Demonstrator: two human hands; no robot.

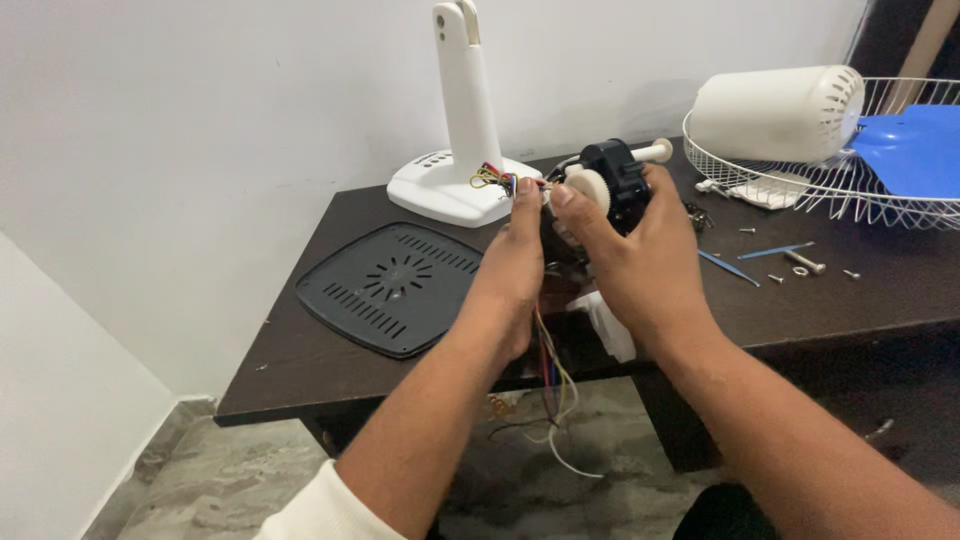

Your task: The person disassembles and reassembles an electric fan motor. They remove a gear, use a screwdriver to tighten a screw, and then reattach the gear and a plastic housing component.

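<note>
Reaching up and forward from the bottom edge, two bare forearms meet above the near edge of the dark table (330, 370), a white sleeve cuff showing at the left elbow. One left hand (515, 265) is seen from its back, fingers curled shut around the near side of a black fan motor assembly (610, 175), the thumb raised beside a knot of coloured wires (495, 180). One right hand (640, 255) clasps the same assembly from the other side, thumb pressed by its cream round knob (588, 186), fingers wrapped behind. The motor is held in the air just over the table's middle, and a bundle of thin wires (552, 395) hangs from it past the table edge toward the marble floor (500, 480).

On the table to the left lies one dark vented base plate (385, 290). Right of the hands lie two blue sticks (775, 250) and several small screws (805, 262). Farther back stands one white fan stand (465, 130) against the wall. At far right, one white wire fan guard (900, 195) holds one cream motor cover (775, 112) and one blue fan blade (915, 145).
</note>
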